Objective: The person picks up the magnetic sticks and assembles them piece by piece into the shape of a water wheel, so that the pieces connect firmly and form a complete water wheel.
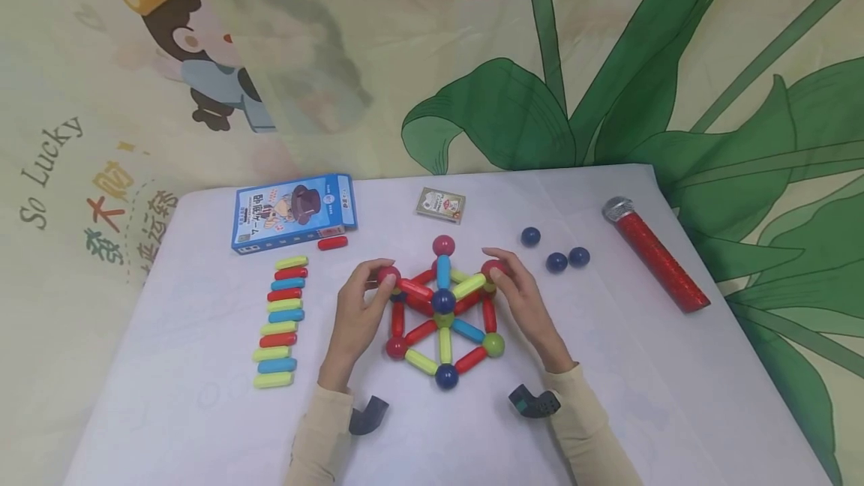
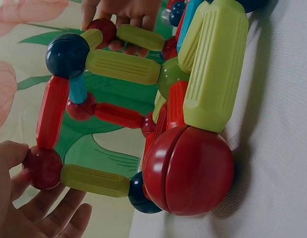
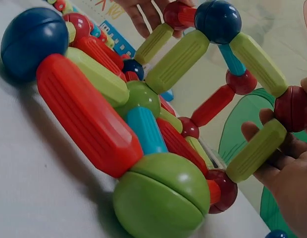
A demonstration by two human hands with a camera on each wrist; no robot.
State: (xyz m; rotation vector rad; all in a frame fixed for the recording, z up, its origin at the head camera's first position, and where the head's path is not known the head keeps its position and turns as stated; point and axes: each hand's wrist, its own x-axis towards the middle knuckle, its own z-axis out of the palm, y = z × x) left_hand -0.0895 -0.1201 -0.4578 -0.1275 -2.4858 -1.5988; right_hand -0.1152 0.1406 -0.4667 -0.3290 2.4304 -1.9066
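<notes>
A magnetic ball-and-rod model [image 1: 445, 343] stands on the table, with a wheel-like base and a raised upper frame. My left hand [image 1: 356, 317] pinches a red ball [image 2: 42, 167] at the model's upper left corner, between thumb and fingers. On the opposite upper corner, my right hand [image 1: 529, 306] holds another red ball [image 3: 292, 108]. A dark blue ball [image 1: 442, 301] joins the upper rods above the green hub ball [image 3: 138, 98]. Behind it a blue rod [image 1: 443, 273] leads to a red ball [image 1: 443, 245] at the back.
Loose rods [image 1: 282, 328] lie in a column on the left, below a blue box [image 1: 290, 212] and a single red rod [image 1: 333, 243]. A small card-like box [image 1: 441, 205] lies at the back. Several dark blue balls [image 1: 556, 262] and a red glittery microphone [image 1: 658, 257] are on the right.
</notes>
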